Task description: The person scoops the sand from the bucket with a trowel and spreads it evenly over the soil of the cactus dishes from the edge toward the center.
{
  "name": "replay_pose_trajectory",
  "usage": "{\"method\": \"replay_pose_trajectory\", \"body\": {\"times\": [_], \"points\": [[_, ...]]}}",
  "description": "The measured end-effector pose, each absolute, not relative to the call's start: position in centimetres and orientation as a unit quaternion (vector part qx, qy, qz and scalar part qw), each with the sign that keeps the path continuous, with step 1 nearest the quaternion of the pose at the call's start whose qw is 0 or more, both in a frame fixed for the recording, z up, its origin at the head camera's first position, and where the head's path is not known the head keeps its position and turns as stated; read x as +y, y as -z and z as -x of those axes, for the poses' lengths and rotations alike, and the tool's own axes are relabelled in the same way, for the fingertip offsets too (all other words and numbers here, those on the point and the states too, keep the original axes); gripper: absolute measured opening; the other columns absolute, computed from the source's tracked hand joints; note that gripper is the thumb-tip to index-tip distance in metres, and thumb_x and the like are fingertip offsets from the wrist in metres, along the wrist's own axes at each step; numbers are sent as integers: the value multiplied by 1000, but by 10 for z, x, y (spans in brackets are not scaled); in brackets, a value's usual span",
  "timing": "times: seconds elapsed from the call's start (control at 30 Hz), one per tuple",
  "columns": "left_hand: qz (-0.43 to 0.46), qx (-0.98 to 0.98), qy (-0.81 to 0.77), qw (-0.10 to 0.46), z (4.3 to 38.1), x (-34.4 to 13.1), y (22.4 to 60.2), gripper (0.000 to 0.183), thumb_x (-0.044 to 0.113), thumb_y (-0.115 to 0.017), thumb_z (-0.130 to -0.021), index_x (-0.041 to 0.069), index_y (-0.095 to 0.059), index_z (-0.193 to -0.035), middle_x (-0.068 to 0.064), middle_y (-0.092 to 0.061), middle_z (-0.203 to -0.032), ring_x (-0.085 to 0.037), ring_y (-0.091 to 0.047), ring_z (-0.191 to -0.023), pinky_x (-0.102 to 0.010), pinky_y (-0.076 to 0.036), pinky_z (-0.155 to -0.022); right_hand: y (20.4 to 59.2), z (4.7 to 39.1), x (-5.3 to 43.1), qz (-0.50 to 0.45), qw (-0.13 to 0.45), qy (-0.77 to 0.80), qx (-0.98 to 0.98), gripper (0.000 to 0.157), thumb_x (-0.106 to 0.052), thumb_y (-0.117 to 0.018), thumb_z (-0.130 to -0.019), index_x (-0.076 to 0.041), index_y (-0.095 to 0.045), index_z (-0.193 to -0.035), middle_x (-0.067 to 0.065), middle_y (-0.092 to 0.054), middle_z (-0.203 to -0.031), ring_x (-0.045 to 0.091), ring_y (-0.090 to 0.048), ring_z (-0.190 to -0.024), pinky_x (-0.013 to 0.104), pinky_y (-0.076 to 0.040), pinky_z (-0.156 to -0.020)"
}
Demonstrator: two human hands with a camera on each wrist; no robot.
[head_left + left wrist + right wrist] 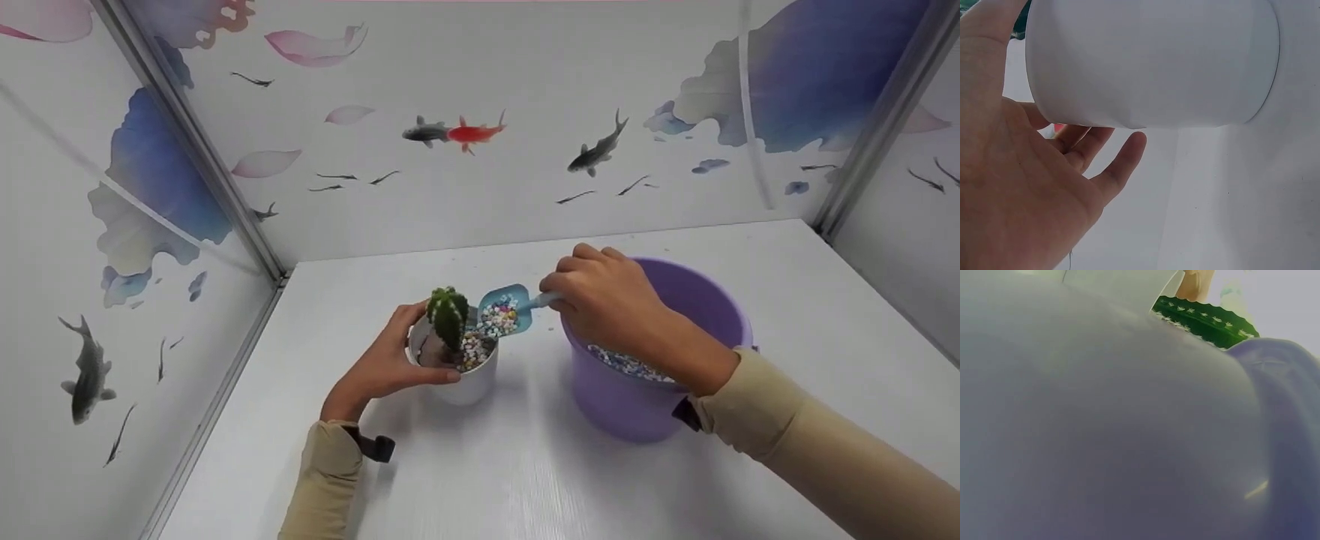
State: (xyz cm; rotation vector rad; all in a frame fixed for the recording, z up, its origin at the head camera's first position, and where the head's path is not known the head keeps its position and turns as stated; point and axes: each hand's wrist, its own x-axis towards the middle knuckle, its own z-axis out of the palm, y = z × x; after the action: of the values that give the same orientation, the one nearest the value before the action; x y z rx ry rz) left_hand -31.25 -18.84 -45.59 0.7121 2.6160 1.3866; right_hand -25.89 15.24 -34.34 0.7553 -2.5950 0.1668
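right now, the left hand (379,364) grips the white pot (465,390) near its rim, thumb along the near side and fingers round the far side. the pot stands on the table (525,472), with a green cactus (448,315) upright in it and coloured pebbles (474,352) beside the stem. the right hand (611,296) holds the blue scoop (523,322) by its handle, the loaded blade at the pot's right edge; whether they touch, i cannot tell. just beside stands the purple bucket (630,405), more pebbles inside, under the right hand.
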Motion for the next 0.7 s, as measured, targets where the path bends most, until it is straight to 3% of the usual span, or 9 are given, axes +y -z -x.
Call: {"method": "replay_pose_trajectory", "body": {"times": [0.27,0.5,0.7], "points": [[-230,852,-466,64,313,-196,460,106,47,-100,-75,41,-41,-163,9,-43,-165,-23,-37,-159,-64,-35,-128,345,258,150,-280,238,-40,-929,19,-9,-84,-93,-17,-85,-111,2,-81,-99,25,-64,-92,39,-53,-75],[-230,851,-467,68,311,-195,460,104,48,-100,-74,45,-42,-160,9,-45,-164,-23,-41,-156,-63,-37,-127,345,257,149,-272,235,-38,-933,20,-9,-83,-92,-16,-85,-111,3,-81,-99,26,-64,-91,39,-53,-74],[-245,847,-469,58,311,-193,462,107,45,-102,-72,50,-41,-159,5,-36,-163,-23,-34,-158,-71,-30,-128,344,256,149,-266,232,-44,-934,20,-9,-83,-92,-16,-85,-111,3,-81,-99,25,-64,-90,38,-53,-72]]}}
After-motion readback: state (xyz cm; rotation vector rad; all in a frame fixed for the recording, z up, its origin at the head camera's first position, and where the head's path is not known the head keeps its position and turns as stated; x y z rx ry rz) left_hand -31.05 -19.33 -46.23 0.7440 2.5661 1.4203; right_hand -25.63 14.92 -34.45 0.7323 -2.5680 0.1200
